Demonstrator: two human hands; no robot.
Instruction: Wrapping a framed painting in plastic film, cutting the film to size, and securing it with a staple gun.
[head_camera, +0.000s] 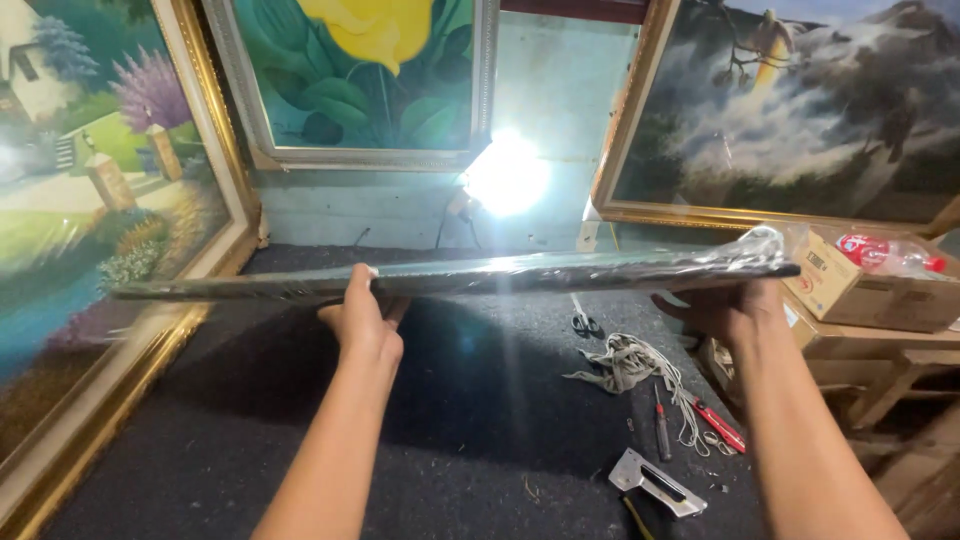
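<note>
Wrapped frame (480, 273) edge-on; right hand (725, 312) fingers hidden beneath.

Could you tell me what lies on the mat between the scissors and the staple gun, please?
In the head view, a grey rag with tangled white cord and a screwdriver.

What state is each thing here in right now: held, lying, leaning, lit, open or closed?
Plastic-wrapped panel: held level above the table, edge-on.
Left hand: gripping the panel's near edge.
Right hand: under the panel's right end.
Lamp: lit, glaring.
Staple gun: lying on the dark table.
Scissors: lying flat; open or closed unclear.
Cord: loose, tangled.
Cardboard box: closed, bottle lying on top.
Framed paintings: leaning upright.
</note>
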